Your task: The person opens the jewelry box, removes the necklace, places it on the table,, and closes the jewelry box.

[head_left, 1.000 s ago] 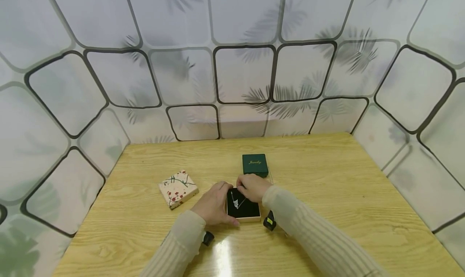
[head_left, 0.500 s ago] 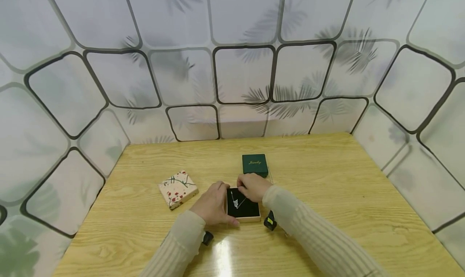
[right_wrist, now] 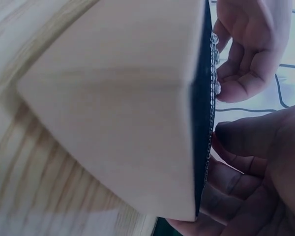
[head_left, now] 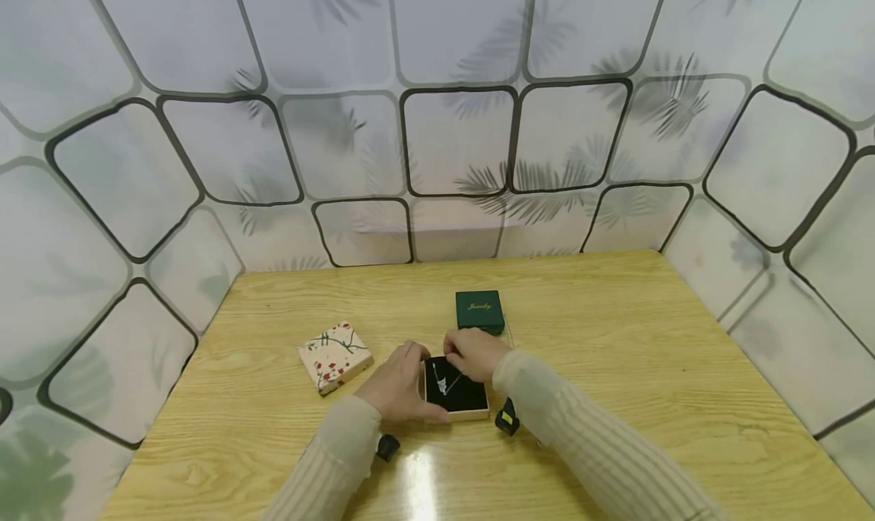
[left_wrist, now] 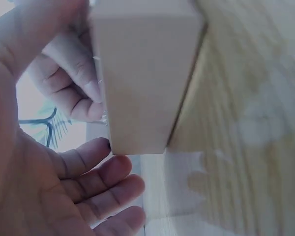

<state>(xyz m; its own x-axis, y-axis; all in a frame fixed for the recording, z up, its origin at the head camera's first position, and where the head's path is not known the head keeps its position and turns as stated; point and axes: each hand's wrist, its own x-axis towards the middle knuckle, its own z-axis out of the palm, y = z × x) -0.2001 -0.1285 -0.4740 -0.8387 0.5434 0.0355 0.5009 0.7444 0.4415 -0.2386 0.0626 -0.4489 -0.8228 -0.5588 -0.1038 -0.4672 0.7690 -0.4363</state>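
A small cream jewelry box [head_left: 468, 415] with a black insert lies uncovered on the table before me. On the insert rests a silver necklace [head_left: 442, 386], its sparkling pendant toward the left side. My left hand [head_left: 402, 388] grips the box from the left, thumb at the near side and fingers at the far corner. At the far edge of the insert, my right hand [head_left: 476, 352] pinches the chain between thumb and forefinger, the other fingers curled. In the right wrist view the thin chain [right_wrist: 210, 147] runs along the insert beside the thumb; the fingers hide its end.
A cream lid with red blossoms [head_left: 335, 358] lies to the left on the wooden table [head_left: 601, 323]. Behind the right hand stands a green jewelry box [head_left: 479, 311], with a thin chain [head_left: 509, 331] beside it. A patterned curtain [head_left: 458, 141] closes off the back and sides.
The open box and both hands have shifted very slightly left and nearer. Both hands keep nearly the same pose, and the necklace lies as before.
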